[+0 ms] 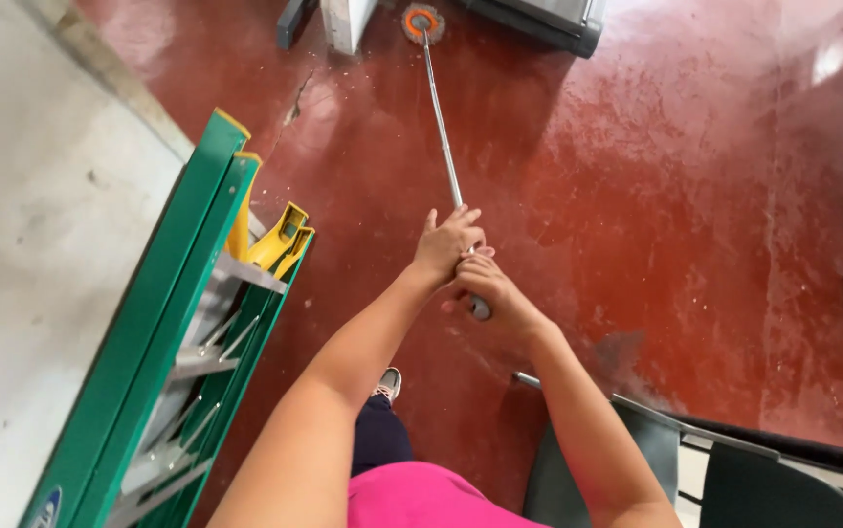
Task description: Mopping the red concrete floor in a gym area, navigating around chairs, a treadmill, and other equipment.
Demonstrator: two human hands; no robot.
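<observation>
Head view, looking steeply down over both bare forearms to a glossy dark red floor (695, 196). The left hand (446, 244) wraps the long metal mop handle (441, 127) with its fingers curled around the pole, the fingertips loosely raised on the far side. The right hand (495, 293) sits just nearer on the same pole, touching the left one, and is closed tight about the handle's near end, whose rounded tip shows just below the knuckles. The pole slants away from the hands toward the far side of the scene, where the round mop head (422, 22), orange with a grey centre, rests on the floor. Just beside the mop head stand a white post (348, 20) and a dark grey appliance base (539, 22), at the far edge. To the left a green stepladder (177, 342) with yellow top fittings and grey metal steps leans against a pale grey wall (30, 215). Near right stands a dark chair (783, 489) with a metal frame. A pink top (421, 499), dark trousers and one grey shoe (389, 383) show between the arms.
</observation>
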